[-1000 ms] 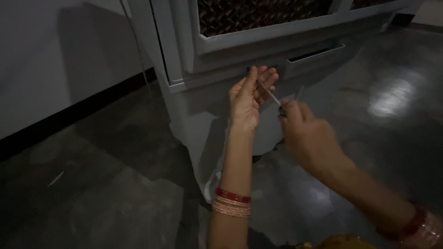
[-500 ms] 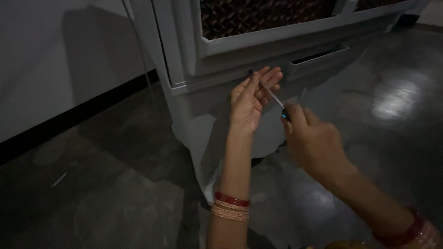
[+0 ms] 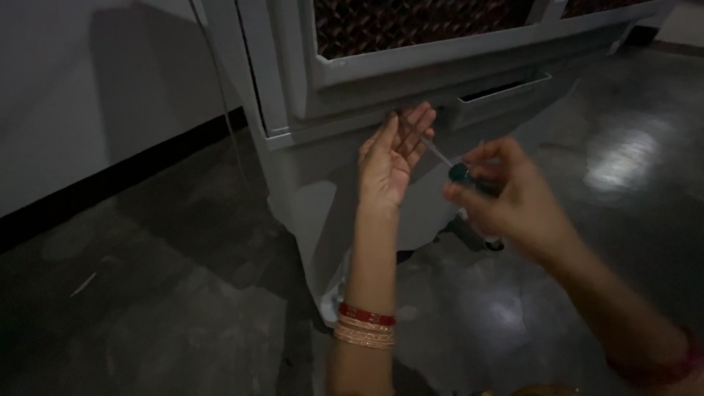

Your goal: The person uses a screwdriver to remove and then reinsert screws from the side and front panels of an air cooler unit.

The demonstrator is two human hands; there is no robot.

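Grey floor (image 3: 169, 315): one cooler (image 3: 352, 81), one screwdriver (image 3: 447, 163), two hands (image 3: 392, 158).

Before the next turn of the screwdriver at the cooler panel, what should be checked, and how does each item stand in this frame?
1. Right hand has a grip on the screwdriver handle: ok.
2. Left hand steadies the shaft near the tip, fingers raised against the grey cooler: ok.
3. Tip seated in a screw head: cannot tell, the left fingers hide it and the light is dim.
4. Shaft square to the panel: not ok, it slants up and left from the handle.
5. Bangles on the left wrist clear of the tool: ok.
6. Right hand sharp enough to judge finger placement: not ok, blurred.
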